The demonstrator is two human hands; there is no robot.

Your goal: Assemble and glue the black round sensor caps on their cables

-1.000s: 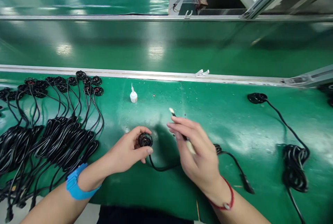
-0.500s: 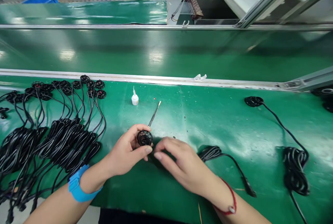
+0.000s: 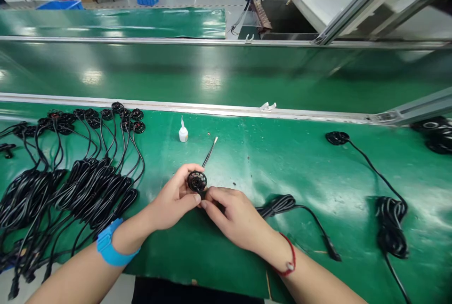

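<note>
My left hand (image 3: 176,200) is closed round a small round black plastic part (image 3: 197,181), its open ribbed face turned up towards me. Just below that part, the thumb and fingers of my right hand (image 3: 235,214) pinch its black cable, mostly hidden by the fingers. A coiled black cable (image 3: 280,206) with a plug at its end lies right of my right hand and runs in behind it. Beyond my left hand lies a thin brush (image 3: 211,152) with a pale tip. A small white bottle (image 3: 183,133) with a narrow nozzle stands upright behind it.
Several bundled black cables (image 3: 77,191) with round heads cover the left of the green table (image 3: 226,257). Another coiled cable (image 3: 391,228) with a round head (image 3: 337,138) lies at the right. A white-edged rail (image 3: 219,109) runs along the back.
My right hand has moved left and up to the round part and closed on the cable beneath it. The left hand has kept hold of the part, tilting it slightly.
</note>
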